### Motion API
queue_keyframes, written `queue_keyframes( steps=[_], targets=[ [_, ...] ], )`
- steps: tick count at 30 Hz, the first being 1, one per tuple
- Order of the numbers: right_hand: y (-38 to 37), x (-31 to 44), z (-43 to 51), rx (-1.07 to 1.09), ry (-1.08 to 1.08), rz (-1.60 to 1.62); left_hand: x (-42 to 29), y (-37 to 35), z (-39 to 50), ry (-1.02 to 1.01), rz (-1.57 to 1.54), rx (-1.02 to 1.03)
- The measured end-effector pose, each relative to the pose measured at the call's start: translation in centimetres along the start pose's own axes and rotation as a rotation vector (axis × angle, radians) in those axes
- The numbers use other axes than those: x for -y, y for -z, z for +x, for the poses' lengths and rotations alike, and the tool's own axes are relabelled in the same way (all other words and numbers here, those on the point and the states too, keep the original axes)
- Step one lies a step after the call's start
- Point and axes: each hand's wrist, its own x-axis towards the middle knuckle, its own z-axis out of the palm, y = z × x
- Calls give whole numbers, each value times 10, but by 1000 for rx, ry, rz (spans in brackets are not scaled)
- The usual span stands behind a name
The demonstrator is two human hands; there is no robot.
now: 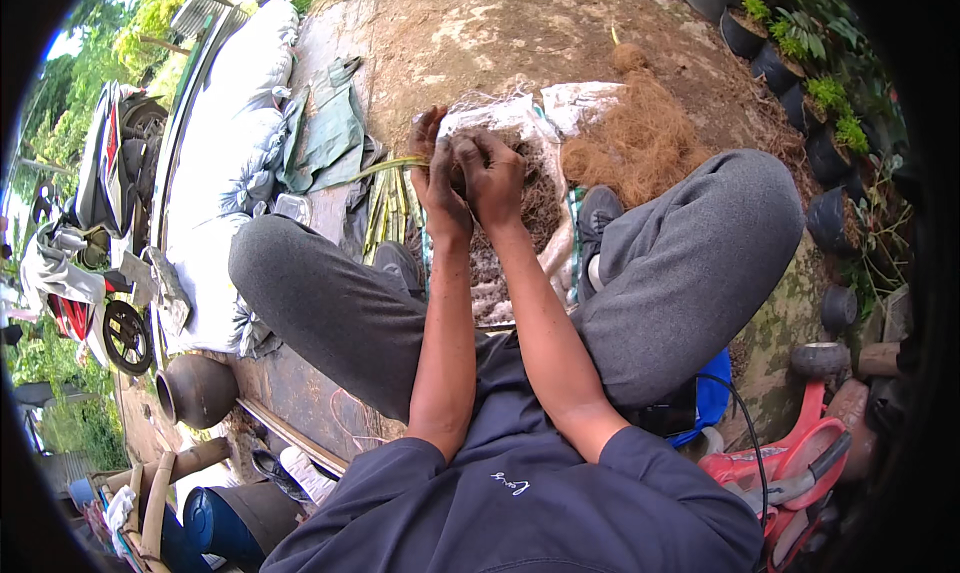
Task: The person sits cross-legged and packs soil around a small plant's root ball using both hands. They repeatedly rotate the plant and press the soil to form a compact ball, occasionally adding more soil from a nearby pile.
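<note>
My left hand (pixel 441 194) and my right hand (pixel 493 177) are cupped together over an open white sack (pixel 559 232). Between the palms is a dark clump (pixel 458 181), mostly hidden by my fingers. A long yellow-green leaf or strip (pixel 386 165) sticks out to the left past my left fingers. Dark, crumbly soil-like material (pixel 541 198) fills the sack below my hands, between my shoes. Brown coconut fibre (pixel 641 149) lies heaped to the right of the sack. Beyond that heap sits a fibre-wrapped ball (pixel 628 58) with a green shoot.
Yellow-green strips (pixel 390 205) lie by my left shoe, near a green tarp sheet (pixel 330 127). Filled white sacks (pixel 251 115) line the left side. Potted plants (pixel 829 142) edge the right. A clay pot (pixel 202 391) and a red plastic object (pixel 780 457) lie nearer my body.
</note>
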Motion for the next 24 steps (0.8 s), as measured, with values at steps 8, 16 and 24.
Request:
queue_keyframes(
  steps=[8, 16, 24],
  targets=[
    [8, -4, 9, -135, -396, 805, 15, 3, 2, 136, 126, 136],
    [4, -7, 4, 16, -232, 226, 22, 11, -2, 440, -371, -180],
    [-11, -3, 3, -157, -310, -6, 16, 8, 4, 230, -220, -280]
  ],
)
